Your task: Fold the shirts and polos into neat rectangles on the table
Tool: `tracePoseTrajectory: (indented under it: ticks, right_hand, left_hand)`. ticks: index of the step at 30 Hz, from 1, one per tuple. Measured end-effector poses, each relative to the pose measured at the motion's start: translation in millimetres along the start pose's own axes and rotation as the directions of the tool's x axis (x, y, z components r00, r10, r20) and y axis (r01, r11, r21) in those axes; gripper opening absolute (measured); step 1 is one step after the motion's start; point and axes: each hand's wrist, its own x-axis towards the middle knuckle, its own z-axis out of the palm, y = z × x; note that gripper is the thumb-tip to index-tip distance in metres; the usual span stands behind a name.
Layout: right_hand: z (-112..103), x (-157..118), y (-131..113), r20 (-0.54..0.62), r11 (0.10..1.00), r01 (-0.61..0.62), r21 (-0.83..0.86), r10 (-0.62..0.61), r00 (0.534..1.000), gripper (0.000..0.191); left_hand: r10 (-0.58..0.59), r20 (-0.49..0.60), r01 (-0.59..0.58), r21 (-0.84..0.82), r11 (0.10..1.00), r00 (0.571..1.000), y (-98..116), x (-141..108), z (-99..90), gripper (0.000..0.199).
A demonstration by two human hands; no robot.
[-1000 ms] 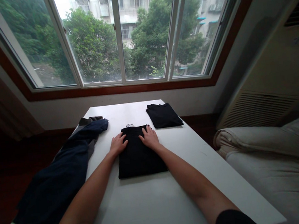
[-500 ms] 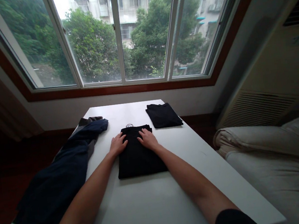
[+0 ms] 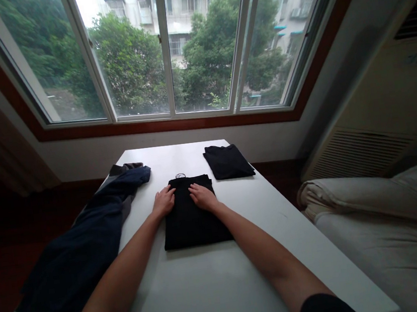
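A folded black garment [image 3: 194, 226] lies flat on the white table in front of me, with a thin drawstring loop [image 3: 180, 175] poking out past its far edge. My left hand [image 3: 164, 201] rests on its upper left edge, fingers stretched out over the cloth. On the upper right part lies my right hand [image 3: 203, 197], palm down, its fingers extended toward the middle. Neither hand grips the fabric. Which kind of garment it is, I cannot tell from the folds.
Dark blue and grey clothes [image 3: 79, 248] are heaped along the left side of the white table [image 3: 194, 289]. Another folded black garment [image 3: 229, 161] lies at the far right. A pale sofa [image 3: 388, 225] stands to the right, and a window [image 3: 165, 55] is beyond the table.
My right hand has slid slightly left across the folded garment. My left hand has shifted only a little, and the garments lie as before.
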Motion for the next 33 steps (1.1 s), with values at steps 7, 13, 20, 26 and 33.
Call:
tracePoseTrajectory:
  ticks: [7,13,20,26,33]
  right_hand:
    - [2.7,1.5,3.2,-0.007,0.999,-0.006,-0.053,0.005,1.000,0.046]
    - [2.7,1.3,3.3,-0.071,0.999,0.006,-0.035,-0.009,0.997,0.046]
    - [0.8,0.9,1.7,-0.103,1.000,0.013,-0.027,-0.016,0.995,0.046]
    - [-1.8,-0.3,-1.0,-0.085,0.995,0.065,-0.080,-0.072,0.994,0.048]
    - [0.0,-0.4,1.1,-0.058,0.997,0.048,-0.060,-0.051,0.997,0.047]
  left_hand:
    - [0.014,-0.002,-0.014,0.035,0.999,1.000,0.1,-0.8,-0.3,0.044]
    - [0.008,0.008,-0.008,0.023,1.000,1.000,0.1,-0.8,0.4,0.045]
    - [0.011,0.008,-0.011,0.026,1.000,1.000,-0.3,-0.5,0.5,0.047]
    - [0.011,0.015,-0.011,0.027,1.000,1.000,-0.2,-0.2,0.4,0.046]
    - [0.012,0.007,-0.012,0.024,1.000,1.000,0.5,-0.7,0.1,0.047]
